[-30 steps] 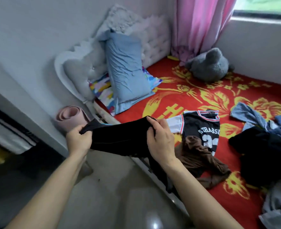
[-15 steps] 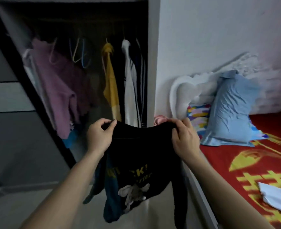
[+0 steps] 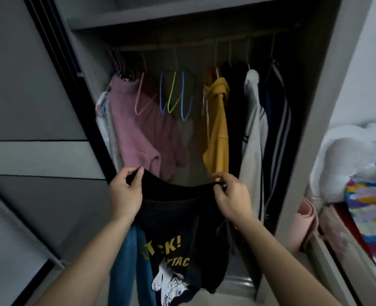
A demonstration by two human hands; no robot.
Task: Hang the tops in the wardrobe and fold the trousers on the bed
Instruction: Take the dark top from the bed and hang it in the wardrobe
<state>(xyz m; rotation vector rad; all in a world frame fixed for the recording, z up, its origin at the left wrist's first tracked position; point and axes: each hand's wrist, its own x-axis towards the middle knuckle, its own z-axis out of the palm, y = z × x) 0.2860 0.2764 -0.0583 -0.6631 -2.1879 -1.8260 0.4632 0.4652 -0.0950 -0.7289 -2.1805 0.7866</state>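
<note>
I hold a black top with yellow lettering and a white cartoon print, spread between both hands in front of the open wardrobe. My left hand pinches its upper edge on the left, and my right hand pinches the upper edge on the right. The top hangs down below my hands. On the rail several empty hangers in pink, blue and green hang between the clothes.
A pink top, a yellow hoodie, a white garment and a dark striped one hang in the wardrobe. The grey sliding door stands at the left. The bed's edge with pillows lies at the right.
My view has swung left from the bed to face the wardrobe squarely. Both hands have carried the black top with them and now hold it higher, in front of the hanging clothes.
</note>
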